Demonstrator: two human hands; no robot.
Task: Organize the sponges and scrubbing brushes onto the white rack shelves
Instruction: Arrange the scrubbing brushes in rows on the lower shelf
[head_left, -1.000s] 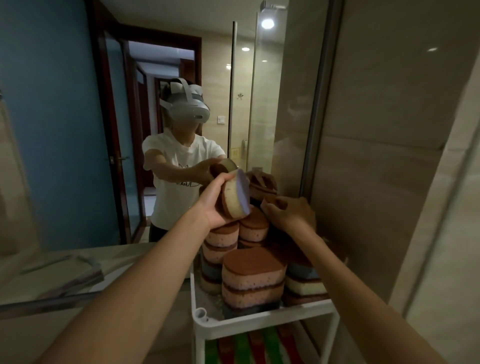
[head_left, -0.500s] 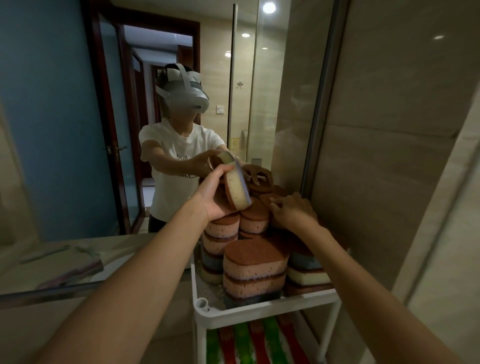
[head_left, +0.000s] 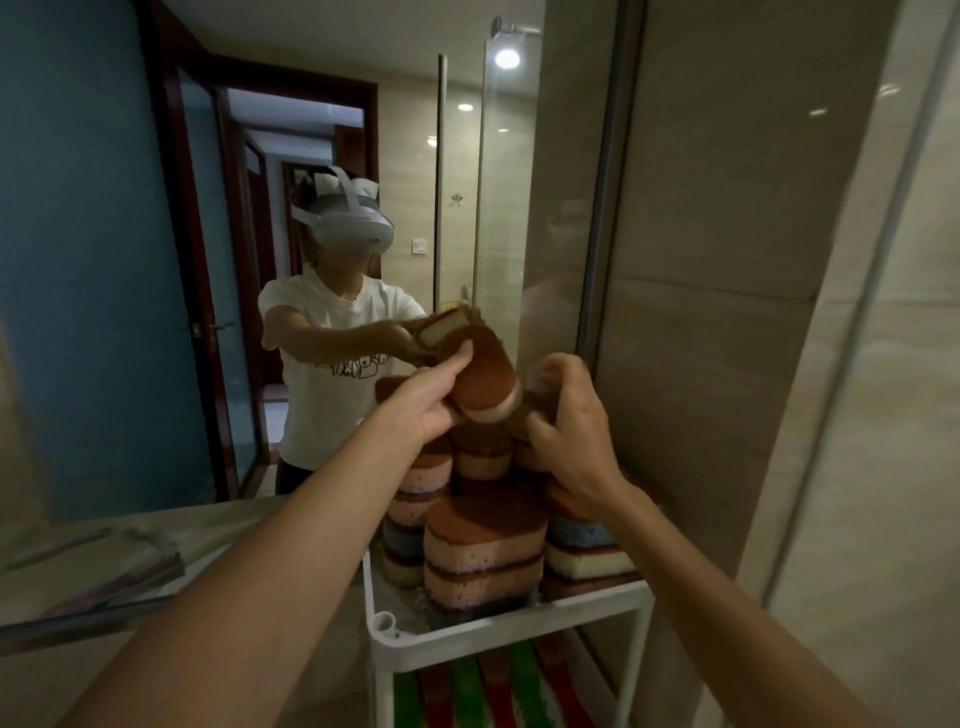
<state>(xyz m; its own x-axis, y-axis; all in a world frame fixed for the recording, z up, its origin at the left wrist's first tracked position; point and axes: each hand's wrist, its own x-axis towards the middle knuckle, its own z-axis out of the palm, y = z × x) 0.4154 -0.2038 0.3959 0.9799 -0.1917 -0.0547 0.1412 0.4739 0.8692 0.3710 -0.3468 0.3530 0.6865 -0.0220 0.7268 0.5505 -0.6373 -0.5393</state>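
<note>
Sponge (head_left: 483, 387) w/ brown scrub top & cream body was gripped in L hand (head_left: 434, 408), thumb on the brown top, fingers curled beneath. It was tilted & held above the stacks on the top shelf of the white rack (head_left: 511, 621). R hand (head_left: 574, 436) was just right of it, fingers curled over a brown piece (head_left: 534, 410) at the top of the far right pile, thumb pressed against it; couldn't tell if that piece was one sponge or more.

Top shelf was packed w/ sponge stacks:
- near stack (head_left: 485, 553): pink bodies, brown tops
- left stack (head_left: 415, 499): pink & blue layers
- right stack (head_left: 587, 548): blue, cream & brown layers
- far centre stack (head_left: 480, 457): right under the held sponge

Shelf below carried red & green striped items (head_left: 498, 691), too blurred to name. Rack stood against a tiled wall (head_left: 727, 312) on the right, w/ a mirror (head_left: 78, 260) on the left above the counter (head_left: 156, 540). Mirror showed a person (head_left: 332, 364) in white T-shirt & headset, arms stretched toward the sponges. Glass panel (head_left: 498, 208) stood far behind the rack
</note>
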